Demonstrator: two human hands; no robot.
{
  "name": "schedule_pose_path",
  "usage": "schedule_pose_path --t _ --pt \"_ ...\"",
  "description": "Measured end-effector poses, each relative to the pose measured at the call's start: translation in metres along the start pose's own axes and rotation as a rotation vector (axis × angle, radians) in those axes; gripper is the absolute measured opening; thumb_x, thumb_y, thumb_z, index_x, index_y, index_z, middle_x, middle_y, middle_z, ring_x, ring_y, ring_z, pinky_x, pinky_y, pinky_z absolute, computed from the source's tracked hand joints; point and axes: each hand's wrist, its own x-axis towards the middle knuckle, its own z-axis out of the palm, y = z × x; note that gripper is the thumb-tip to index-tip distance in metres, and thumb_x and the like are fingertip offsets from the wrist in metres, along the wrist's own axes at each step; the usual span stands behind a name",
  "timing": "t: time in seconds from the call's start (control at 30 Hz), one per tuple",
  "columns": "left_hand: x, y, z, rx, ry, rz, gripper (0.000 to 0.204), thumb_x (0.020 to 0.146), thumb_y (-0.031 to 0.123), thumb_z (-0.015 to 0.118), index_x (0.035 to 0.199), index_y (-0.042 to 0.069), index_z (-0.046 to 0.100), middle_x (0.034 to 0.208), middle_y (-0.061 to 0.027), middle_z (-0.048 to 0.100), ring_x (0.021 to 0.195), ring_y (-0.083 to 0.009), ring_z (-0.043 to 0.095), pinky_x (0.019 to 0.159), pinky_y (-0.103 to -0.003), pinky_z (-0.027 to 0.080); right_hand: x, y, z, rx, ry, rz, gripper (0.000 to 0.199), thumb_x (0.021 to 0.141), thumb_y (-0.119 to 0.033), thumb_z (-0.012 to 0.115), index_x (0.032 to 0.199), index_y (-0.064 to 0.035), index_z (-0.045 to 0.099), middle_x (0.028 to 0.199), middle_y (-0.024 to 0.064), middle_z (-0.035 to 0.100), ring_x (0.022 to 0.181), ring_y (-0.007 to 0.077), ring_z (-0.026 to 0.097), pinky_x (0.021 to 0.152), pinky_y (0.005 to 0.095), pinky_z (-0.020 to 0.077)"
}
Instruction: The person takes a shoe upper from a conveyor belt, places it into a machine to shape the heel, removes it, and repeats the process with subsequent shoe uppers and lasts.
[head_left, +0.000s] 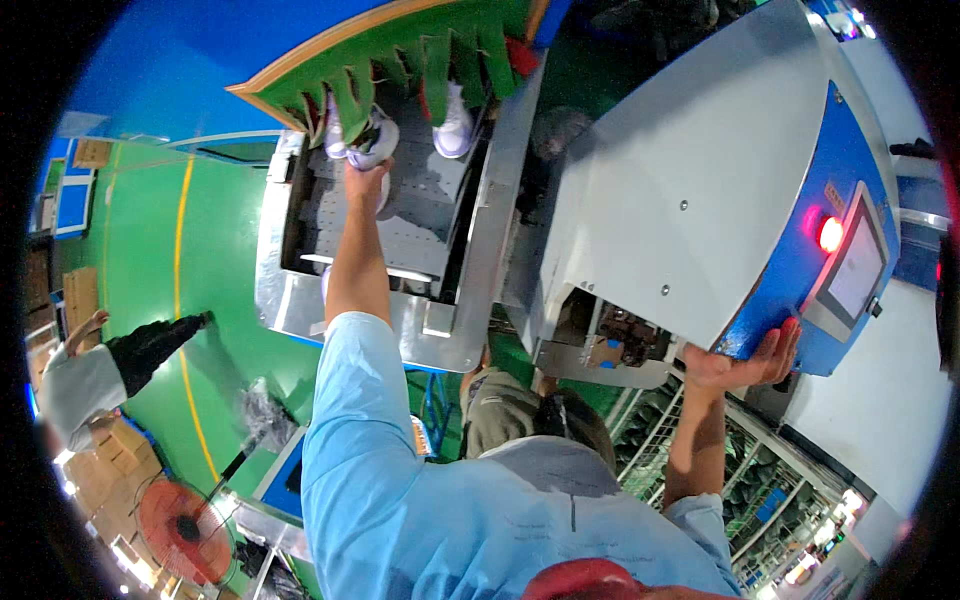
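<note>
My left hand [367,180] reaches far out over a grey perforated conveyor [415,200]. Its fingers close round a white shoe [375,145] just in front of a green strip curtain [350,100]. Another white shoe [453,130] stands on the conveyor to the right, partly under the strips, and part of a third [334,138] shows left of the held one. My right hand [740,368] lies along the lower edge of a blue machine panel [770,290], fingers stretched out and nothing seen in them. Above it are a lit red button [830,234] and a screen [857,260].
A large grey machine housing [680,170] fills the right side, with an opening [620,335] showing mechanical parts. Metal racks [740,480] with dark items stand at lower right. Left, another person [90,380] is on the green floor [225,290], near an orange fan [185,530].
</note>
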Motion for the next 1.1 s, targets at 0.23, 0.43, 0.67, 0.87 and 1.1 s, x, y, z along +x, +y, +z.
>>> schedule_pose_path --t 0.23,0.43,0.67,0.87,1.1 --pt "-0.113 0.032 0.036 -0.339 -0.128 -0.289 0.027 0.082 0.023 0.08 0.1 0.003 0.074 0.093 -0.0029 0.071 0.08 -0.0106 0.062 0.067 -0.027 0.046 -0.011 0.008 0.006 0.143 0.026 -0.023 0.064 0.105 -0.051 0.029 0.138 -0.0013 0.054 0.137 0.0216 0.059 0.132 0.0381 0.051 0.11 0.0493 0.0335" --pt "-0.336 0.169 0.038 -0.706 -0.273 -0.478 0.059 0.088 0.012 0.073 0.141 0.002 0.048 0.124 -0.0103 0.064 0.116 -0.0242 0.063 0.105 -0.042 0.05 0.01 -0.013 -0.067 0.545 -0.32 0.229 0.065 0.096 -0.03 0.062 0.15 0.0003 0.043 0.154 0.0219 0.045 0.147 0.0379 0.037 0.122 0.0525 0.0172" --pt "-0.493 0.282 0.086 -0.555 -0.874 -0.391 0.104 0.068 0.016 0.096 0.151 0.001 0.035 0.135 -0.0064 0.06 0.124 -0.0179 0.056 0.106 -0.036 0.046 -0.07 0.01 -0.143 1.995 -1.017 1.527 0.087 0.084 -0.004 0.073 0.16 -0.0101 0.029 0.145 0.0152 0.053 0.127 0.0257 0.056 0.108 0.0378 0.0453" --pt "-0.527 0.288 0.116 0.536 -1.216 -0.005 0.071 0.067 0.032 0.096 0.123 0.001 0.066 0.111 -0.016 0.072 0.107 -0.0212 0.068 0.095 -0.037 0.052 -0.171 0.069 -0.192 2.018 -1.273 2.297 0.056 0.089 -0.019 0.062 0.139 0.0039 0.05 0.117 0.022 0.068 0.1 0.035 0.071 0.091 0.0441 0.0582" --pt "-0.591 0.271 0.133 -0.219 -1.161 -0.655 0.023 0.094 0.023 0.073 0.083 0.002 0.069 0.059 0.0034 0.05 0.048 -0.0063 0.038 0.047 -0.026 0.025 -0.236 0.107 -0.225 2.185 -0.668 2.172 0.054 0.088 -0.018 0.064 0.136 0.0044 0.053 0.12 0.024 0.067 0.101 0.0354 0.07 0.084 0.0464 0.06"
